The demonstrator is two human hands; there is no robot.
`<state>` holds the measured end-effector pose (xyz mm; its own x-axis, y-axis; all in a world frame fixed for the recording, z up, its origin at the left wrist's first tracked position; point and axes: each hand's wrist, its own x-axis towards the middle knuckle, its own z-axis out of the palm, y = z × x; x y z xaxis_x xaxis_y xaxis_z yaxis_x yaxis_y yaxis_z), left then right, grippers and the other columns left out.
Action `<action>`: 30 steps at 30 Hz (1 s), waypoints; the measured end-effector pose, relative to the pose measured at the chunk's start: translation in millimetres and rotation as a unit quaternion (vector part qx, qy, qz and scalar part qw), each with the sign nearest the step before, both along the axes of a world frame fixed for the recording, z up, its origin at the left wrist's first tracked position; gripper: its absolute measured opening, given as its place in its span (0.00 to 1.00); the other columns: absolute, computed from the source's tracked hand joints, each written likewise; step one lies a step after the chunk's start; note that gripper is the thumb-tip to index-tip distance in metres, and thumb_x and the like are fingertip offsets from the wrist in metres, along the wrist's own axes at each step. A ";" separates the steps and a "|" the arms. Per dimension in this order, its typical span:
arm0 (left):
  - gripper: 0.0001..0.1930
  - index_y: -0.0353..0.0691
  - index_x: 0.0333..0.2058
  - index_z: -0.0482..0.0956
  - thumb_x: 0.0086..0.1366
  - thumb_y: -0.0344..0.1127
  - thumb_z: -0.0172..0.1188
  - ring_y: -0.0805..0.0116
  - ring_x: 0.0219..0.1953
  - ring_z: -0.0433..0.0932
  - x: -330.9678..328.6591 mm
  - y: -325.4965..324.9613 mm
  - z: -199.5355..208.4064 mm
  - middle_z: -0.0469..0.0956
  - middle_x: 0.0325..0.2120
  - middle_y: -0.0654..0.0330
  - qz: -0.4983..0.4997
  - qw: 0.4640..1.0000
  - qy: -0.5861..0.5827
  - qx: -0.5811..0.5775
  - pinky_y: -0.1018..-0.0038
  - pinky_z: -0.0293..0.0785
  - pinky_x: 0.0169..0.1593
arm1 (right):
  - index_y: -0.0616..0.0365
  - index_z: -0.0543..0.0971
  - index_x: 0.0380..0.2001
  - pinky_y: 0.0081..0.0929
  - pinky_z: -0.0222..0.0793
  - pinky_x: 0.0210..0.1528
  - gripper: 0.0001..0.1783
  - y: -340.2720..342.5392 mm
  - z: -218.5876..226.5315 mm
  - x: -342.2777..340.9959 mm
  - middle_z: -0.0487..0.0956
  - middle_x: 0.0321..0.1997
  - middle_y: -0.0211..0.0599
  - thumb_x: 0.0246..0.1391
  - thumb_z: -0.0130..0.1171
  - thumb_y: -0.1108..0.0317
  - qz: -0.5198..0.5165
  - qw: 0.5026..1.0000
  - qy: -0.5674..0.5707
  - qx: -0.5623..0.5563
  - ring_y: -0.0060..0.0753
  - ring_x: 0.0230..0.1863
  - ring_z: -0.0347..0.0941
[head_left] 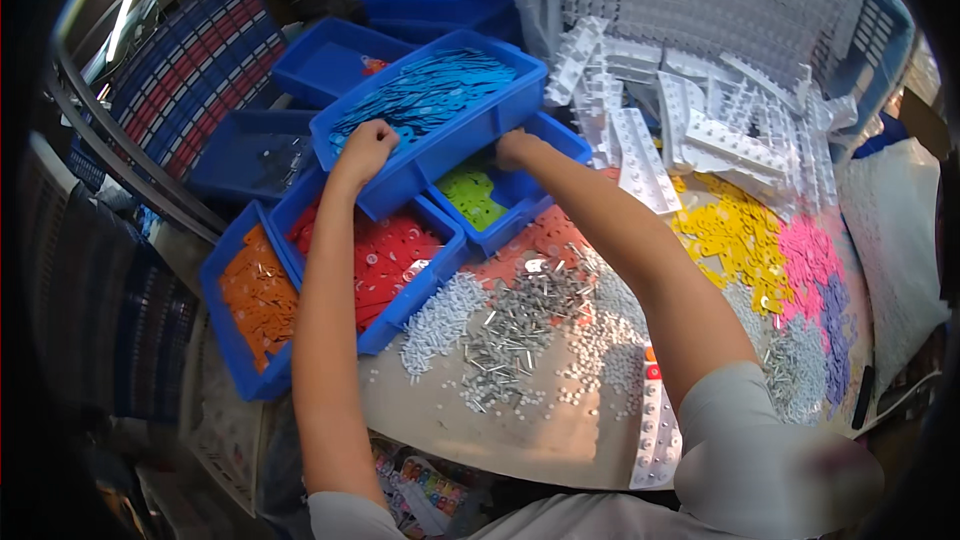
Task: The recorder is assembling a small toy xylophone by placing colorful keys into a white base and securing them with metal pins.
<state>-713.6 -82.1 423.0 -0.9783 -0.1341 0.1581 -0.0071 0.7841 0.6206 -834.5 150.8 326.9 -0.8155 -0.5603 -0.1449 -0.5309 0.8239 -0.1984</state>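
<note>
Sunlit tabletop (555, 435), dark rim, fisheye bend

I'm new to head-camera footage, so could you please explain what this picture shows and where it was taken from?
There is no machine here, only a person's bare hands, seen from a wide-lens camera on their head, looking down; the lens bends straight edges. The left hand is curled at the near edge of a blue rectangular plastic bin of flat light-blue pieces. The right hand is near that bin's near wall; its fingers are mostly hidden, so I cannot tell what either hand grips. On the pale, curved-edged table lie thin silvery pins and flat yellow pieces, with long white studded strips heaped beyond.
</note>
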 end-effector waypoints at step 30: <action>0.09 0.35 0.32 0.79 0.65 0.36 0.60 0.71 0.31 0.76 -8.8 -15.5 -8.8 0.80 0.27 0.60 0.014 0.998 0.049 -0.033 0.71 0.72 0.37 | 0.44 0.78 0.58 0.42 0.72 0.55 0.24 22.5 52.2 56.8 0.82 0.50 0.48 0.56 0.55 0.67 0.287 0.947 -0.117 0.081 0.53 0.53 0.78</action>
